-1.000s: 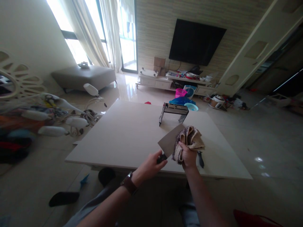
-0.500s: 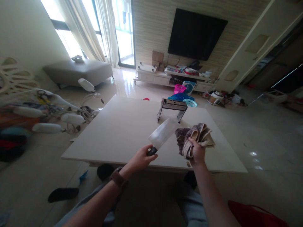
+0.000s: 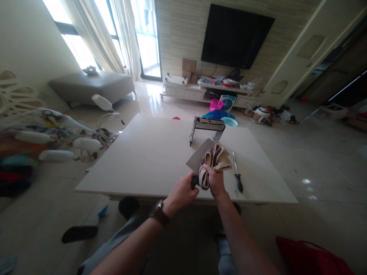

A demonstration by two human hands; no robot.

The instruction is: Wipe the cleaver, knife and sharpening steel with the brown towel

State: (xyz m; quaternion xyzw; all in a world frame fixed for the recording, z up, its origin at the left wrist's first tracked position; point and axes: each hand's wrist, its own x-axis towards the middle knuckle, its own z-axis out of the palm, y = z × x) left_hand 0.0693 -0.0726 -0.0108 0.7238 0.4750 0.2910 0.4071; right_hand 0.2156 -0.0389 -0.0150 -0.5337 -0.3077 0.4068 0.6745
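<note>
My left hand [image 3: 183,193] is closed round the black handle of a cleaver [image 3: 197,157], whose broad metal blade points away from me over the table. In my right hand [image 3: 215,181] is a bunched brown and beige towel [image 3: 214,160], which overlaps the right side of the blade and hides part of it. Whether the cloth presses on the metal I cannot tell. To the right on the white table [image 3: 149,152] lies a sharpening steel [image 3: 237,173] with a black handle. Beyond the blade stands a small metal frame on legs [image 3: 208,124].
Behind the table are a light-blue basket [image 3: 229,121], a blue plastic thing [image 3: 218,114] and a pink basket [image 3: 216,104]. A lamp with white shades [image 3: 87,143] stands close on the left. A red bag [image 3: 309,256] is at the lower right.
My right hand has brought the towel leftward, over the cleaver's blade. The sharpening steel, hidden before behind hand and towel, now shows. My left hand has shifted slightly right with the cleaver.
</note>
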